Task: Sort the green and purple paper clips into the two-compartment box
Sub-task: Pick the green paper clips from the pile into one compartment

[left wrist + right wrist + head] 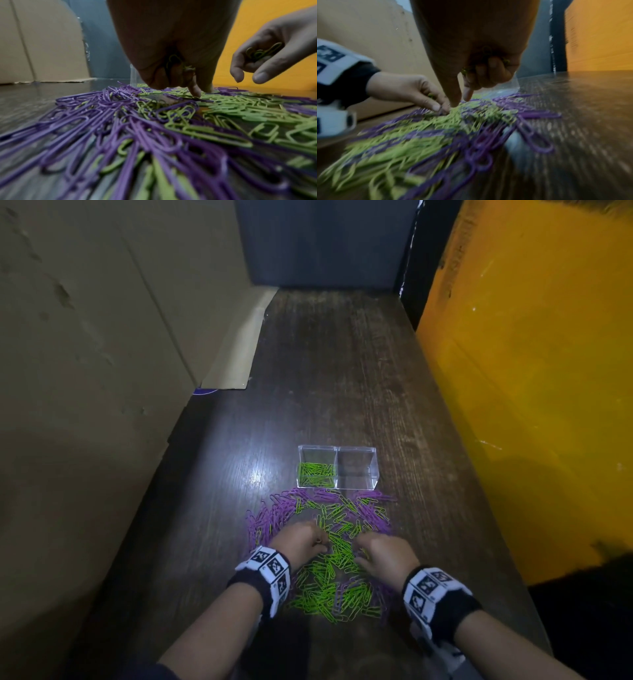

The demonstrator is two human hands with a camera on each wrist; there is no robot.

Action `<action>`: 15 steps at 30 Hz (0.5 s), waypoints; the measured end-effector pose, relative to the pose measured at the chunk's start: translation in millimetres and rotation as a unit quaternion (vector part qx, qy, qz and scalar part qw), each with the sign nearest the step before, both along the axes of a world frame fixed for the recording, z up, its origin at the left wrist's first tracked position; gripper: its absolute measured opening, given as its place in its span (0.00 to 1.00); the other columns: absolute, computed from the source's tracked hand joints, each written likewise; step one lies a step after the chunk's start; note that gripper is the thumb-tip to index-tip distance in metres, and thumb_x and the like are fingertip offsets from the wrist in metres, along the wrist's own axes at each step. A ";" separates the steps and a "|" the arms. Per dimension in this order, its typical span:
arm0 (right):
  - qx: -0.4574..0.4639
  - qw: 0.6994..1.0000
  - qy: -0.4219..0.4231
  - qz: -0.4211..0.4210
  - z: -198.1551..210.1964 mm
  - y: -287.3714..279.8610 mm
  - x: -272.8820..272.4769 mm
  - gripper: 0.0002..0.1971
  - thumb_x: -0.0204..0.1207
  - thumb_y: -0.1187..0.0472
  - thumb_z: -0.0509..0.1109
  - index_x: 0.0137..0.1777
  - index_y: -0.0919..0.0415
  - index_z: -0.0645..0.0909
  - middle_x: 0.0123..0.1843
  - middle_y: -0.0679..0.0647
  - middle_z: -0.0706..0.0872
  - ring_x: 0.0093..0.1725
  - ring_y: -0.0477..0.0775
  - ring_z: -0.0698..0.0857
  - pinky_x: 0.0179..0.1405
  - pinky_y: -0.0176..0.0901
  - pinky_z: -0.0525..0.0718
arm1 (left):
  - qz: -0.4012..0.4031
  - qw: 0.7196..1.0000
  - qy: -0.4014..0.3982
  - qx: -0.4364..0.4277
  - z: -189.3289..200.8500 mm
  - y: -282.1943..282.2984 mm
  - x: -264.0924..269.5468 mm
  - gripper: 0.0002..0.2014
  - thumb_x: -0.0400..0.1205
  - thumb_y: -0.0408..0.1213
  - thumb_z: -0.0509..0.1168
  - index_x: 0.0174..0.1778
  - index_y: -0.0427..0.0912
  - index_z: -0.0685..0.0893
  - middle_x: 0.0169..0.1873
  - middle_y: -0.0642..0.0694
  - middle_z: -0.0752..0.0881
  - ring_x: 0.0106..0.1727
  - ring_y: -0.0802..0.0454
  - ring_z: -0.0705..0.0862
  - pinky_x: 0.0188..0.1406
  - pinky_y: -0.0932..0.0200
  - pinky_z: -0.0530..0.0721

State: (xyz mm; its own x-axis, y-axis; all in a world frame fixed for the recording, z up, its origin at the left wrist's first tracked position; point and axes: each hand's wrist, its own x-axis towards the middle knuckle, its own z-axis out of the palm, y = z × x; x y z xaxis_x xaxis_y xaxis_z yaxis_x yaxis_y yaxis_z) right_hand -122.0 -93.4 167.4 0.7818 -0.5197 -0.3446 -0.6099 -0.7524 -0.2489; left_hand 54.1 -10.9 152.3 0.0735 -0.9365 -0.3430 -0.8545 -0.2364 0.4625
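Note:
A clear two-compartment box (357, 486) stands on the table beyond a mixed pile. Its left compartment holds green paper clips (315, 474); the right one (358, 465) holds none. Purple paper clips (270, 518) ring the pile, with green paper clips (329, 587) mostly in the middle. My left hand (320, 544) rests low on the pile and holds green clips (173, 62) in its curled fingers, two fingertips (195, 92) touching the pile. My right hand (359, 547) grips a bunch of green clips (262, 52) too, thumb and forefinger (456, 100) pointing down at the pile.
A cardboard wall (102, 337) runs along the table's left side and a yellow panel (531, 371) along its right. A dark panel (325, 244) closes the far end. The dark wooden table (342, 371) stretches beyond the box.

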 end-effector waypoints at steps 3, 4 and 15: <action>0.005 0.997 0.036 0.067 -7.2 6.2 7.0 0.18 0.79 0.53 0.62 0.68 0.53 0.73 0.67 0.53 0.80 0.65 0.57 0.80 0.60 0.51 0.80 | -0.014 0.999 -0.038 -0.006 -2.5 -1.4 0.3 0.10 0.81 0.43 0.63 0.56 0.49 0.85 0.58 0.48 0.82 0.61 0.50 0.80 0.60 0.55 0.77; 0.001 0.996 0.045 0.077 -7.8 7.7 10.2 0.19 0.79 0.53 0.62 0.69 0.53 0.72 0.67 0.54 0.80 0.65 0.58 0.80 0.60 0.52 0.80 | -0.015 0.999 -0.046 -0.003 -2.3 -2.0 0.3 0.11 0.81 0.43 0.63 0.57 0.48 0.85 0.59 0.48 0.81 0.62 0.49 0.79 0.60 0.54 0.77; 0.033 0.998 0.007 -0.055 -14.2 3.2 17.3 0.36 0.67 0.34 0.68 0.69 0.56 0.69 0.65 0.52 0.81 0.62 0.54 0.83 0.61 0.51 0.82 | 0.043 0.995 -0.087 -0.015 1.7 17.2 32.3 0.17 0.81 0.48 0.62 0.65 0.48 0.79 0.62 0.49 0.80 0.62 0.49 0.81 0.58 0.54 0.79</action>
